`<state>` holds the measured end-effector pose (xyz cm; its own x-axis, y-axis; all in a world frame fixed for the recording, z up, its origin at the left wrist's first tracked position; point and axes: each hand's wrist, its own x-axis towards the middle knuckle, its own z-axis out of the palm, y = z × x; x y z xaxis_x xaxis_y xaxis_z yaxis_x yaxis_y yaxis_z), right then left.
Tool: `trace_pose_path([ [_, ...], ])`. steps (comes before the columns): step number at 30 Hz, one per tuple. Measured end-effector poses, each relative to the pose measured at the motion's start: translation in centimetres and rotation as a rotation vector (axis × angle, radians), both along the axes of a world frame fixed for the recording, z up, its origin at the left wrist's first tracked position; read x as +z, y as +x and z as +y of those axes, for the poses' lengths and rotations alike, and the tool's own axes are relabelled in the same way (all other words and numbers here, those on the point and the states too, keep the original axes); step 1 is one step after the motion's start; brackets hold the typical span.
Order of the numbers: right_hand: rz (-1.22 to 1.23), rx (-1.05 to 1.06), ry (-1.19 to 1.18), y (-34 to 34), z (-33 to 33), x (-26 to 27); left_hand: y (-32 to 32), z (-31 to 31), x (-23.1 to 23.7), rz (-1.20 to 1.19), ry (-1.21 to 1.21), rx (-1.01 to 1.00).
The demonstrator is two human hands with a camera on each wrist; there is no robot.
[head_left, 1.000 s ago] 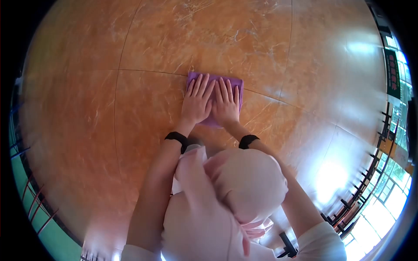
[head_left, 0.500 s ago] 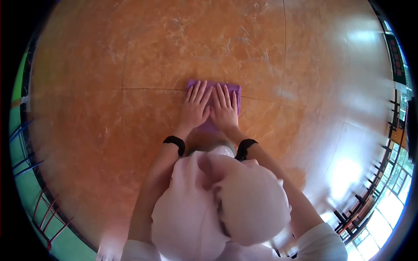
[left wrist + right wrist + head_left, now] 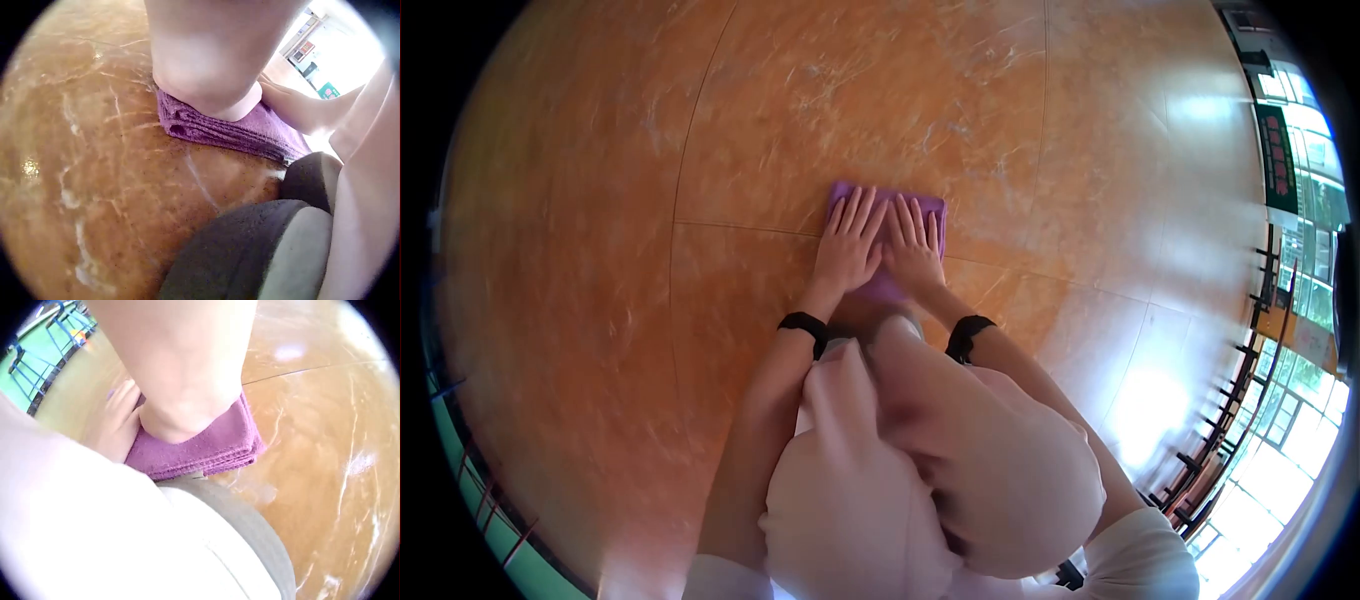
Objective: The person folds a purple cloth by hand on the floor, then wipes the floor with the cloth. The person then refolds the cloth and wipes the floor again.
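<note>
A folded purple cloth lies flat on the brown floor, its stacked, stitched layers showing at the edge in the left wrist view. My left hand rests palm down on the cloth's left half, fingers straight and pointing forward. Beside it, my right hand presses the right half the same way, fingers slightly spread. The thumbs come close together in the middle. From the left wrist, the heel of the left hand bears on the cloth; the fingers are hidden behind it.
Glossy marbled tiles with thin seams surround the cloth. Light-coloured trouser knees are between the arms, and dark shoes stand just behind the cloth. Blue-framed furniture legs line a green wall; dark furniture and bright windows are at right.
Both hands have slid the cloth forward across the floor, so the tile seam that lay near its far edge now meets its middle. The knees have shifted, and the head view has tilted.
</note>
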<state>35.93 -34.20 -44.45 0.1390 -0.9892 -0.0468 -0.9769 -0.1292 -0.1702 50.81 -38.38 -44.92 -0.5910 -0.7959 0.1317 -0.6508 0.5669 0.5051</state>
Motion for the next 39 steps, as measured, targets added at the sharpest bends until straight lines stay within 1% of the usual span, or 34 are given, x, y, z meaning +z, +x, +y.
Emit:
trace_pose_path([
  [4,0.000,-0.009,-0.005,0.2,0.2,-0.5,0.1,-0.1,0.2,0.035,-0.007,0.002],
  [8,-0.073,-0.048,-0.001,0.6,0.5,-0.5,0.4,-0.1,0.5,0.035,-0.013,-0.016],
  [14,-0.114,-0.085,-0.017,1.1,0.4,-0.3,0.5,-0.7,1.1,-0.079,-0.024,-0.060],
  [16,-0.117,-0.082,-0.030,1.3,0.1,-0.4,0.6,-0.9,1.1,-0.080,-0.015,-0.053],
  [20,-0.109,-0.112,-0.039,1.3,0.5,0.0,0.8,-0.9,1.2,-0.092,-0.018,-0.108],
  [23,-0.094,-0.053,-0.047,0.6,0.3,-0.3,0.5,-1.0,1.1,-0.092,-0.012,-0.087],
  [24,-0.081,-0.070,-0.046,0.2,0.5,-0.1,0.2,-0.6,1.0,-0.080,-0.011,-0.105],
  [26,-0.087,0.025,-0.041,-0.6,0.3,0.0,-0.3,0.1,0.7,-0.098,-0.024,-0.013],
  [27,-0.082,0.041,-0.034,-1.0,0.2,0.2,-0.5,0.2,0.7,-0.093,-0.028,-0.017],
  [29,-0.083,0.049,-0.043,-1.2,0.0,0.6,-1.0,0.5,0.7,-0.084,-0.024,0.039],
  [33,-0.092,0.055,-0.040,-1.3,-0.1,0.4,-0.9,0.5,0.0,-0.100,-0.045,0.023],
  [37,-0.090,0.025,-0.031,-0.9,0.0,0.5,-0.4,0.1,0.0,-0.110,-0.091,-0.018],
  [39,-0.123,0.015,-0.030,-0.9,0.4,0.7,-0.3,0.4,0.5,-0.129,-0.070,-0.029],
])
